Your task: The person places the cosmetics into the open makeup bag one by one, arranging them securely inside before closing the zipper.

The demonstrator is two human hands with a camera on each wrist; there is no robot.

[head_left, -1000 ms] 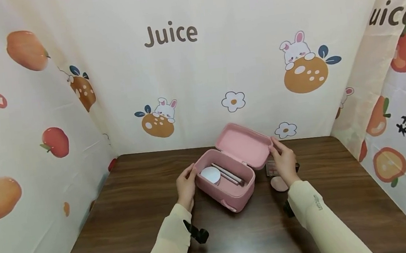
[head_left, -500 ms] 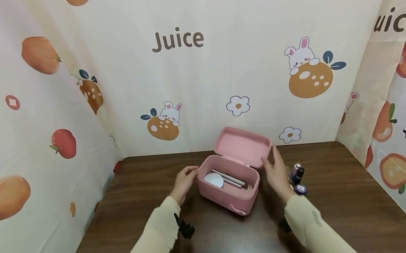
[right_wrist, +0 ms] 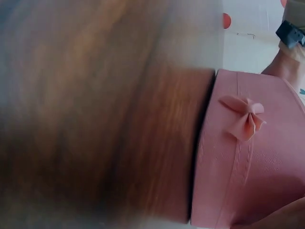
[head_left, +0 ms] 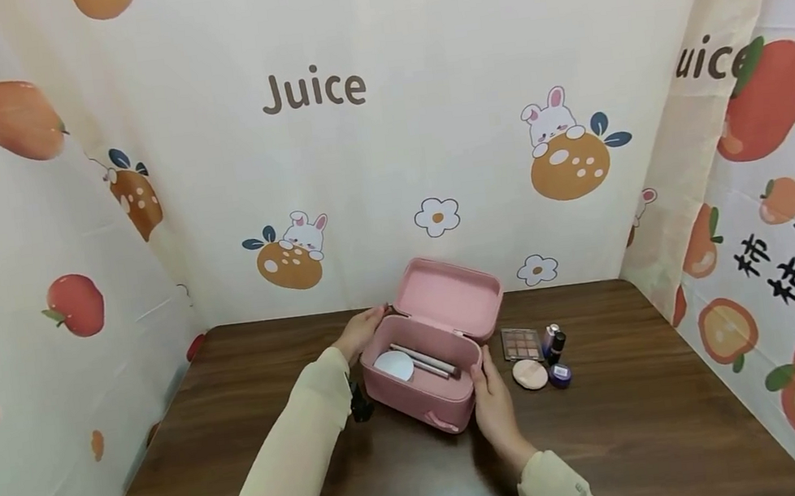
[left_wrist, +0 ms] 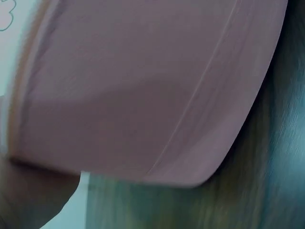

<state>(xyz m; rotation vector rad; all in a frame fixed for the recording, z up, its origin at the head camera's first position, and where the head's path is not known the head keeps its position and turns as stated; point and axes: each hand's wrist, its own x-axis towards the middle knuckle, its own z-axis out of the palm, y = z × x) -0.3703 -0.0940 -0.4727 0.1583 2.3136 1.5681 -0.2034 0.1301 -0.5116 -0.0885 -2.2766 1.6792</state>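
A pink makeup case [head_left: 414, 393] stands on the table with its lid [head_left: 449, 295] tipped back. Inside lie a round white disc [head_left: 394, 366] and slender brush-like sticks [head_left: 425, 359]. My left hand [head_left: 361, 332] holds the case at its back left corner by the rim; in the left wrist view the case's end wall [left_wrist: 124, 86] hides most of the fingers. My right hand [head_left: 492, 401] holds the right end, fingers along the side wall. A bow-shaped tab [right_wrist: 247, 117] sits on the front in the right wrist view.
Right of the case lie an eyeshadow palette [head_left: 521, 343], a round beige puff [head_left: 530, 374], a small purple jar [head_left: 560, 375] and dark-capped bottles [head_left: 557, 344]. A printed curtain [head_left: 350, 155] closes the back and sides of the wooden table [head_left: 630, 418].
My right hand has left the lid and come down onto the case's right end. My left hand has slid back along the left end. The head view has shifted; the lid stays raised.
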